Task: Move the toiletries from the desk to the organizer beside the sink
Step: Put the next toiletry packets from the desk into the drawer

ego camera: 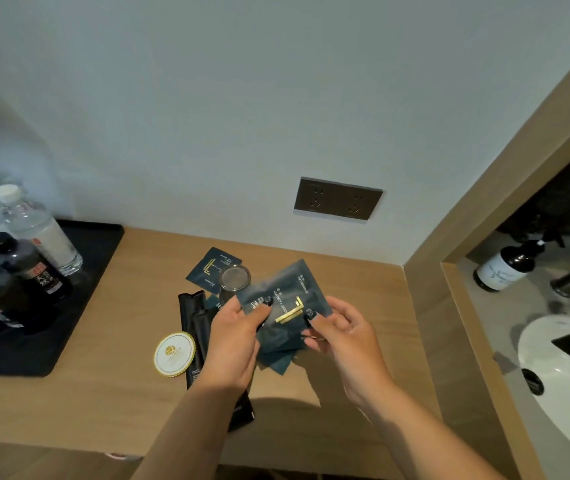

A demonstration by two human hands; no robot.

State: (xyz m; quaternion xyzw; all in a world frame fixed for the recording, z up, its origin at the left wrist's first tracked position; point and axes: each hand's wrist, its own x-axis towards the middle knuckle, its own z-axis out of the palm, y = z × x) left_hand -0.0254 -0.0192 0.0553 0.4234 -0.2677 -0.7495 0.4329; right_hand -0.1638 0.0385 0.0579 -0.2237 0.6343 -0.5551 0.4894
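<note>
Above the wooden desk (363,292) both hands hold a small stack of dark teal toiletry packets (285,311) with gold lettering. My left hand (233,341) pinches the stack's left side, thumb on top. My right hand (340,336) pinches its right edge. One more teal packet (207,266) lies flat near the wall, with a glass (234,278) standing on its corner. Long black sachets (192,320) lie left of my left hand, partly hidden under it. The organizer is not in view.
A round white coaster (174,354) lies on the desk's left. A black tray (79,292) at far left carries water bottles (39,230) and dark bottles (30,268). To the right, past a wooden partition (450,306), are a white sink (567,368), a tap and a dark pump bottle (508,265). A wall socket (337,202) sits above.
</note>
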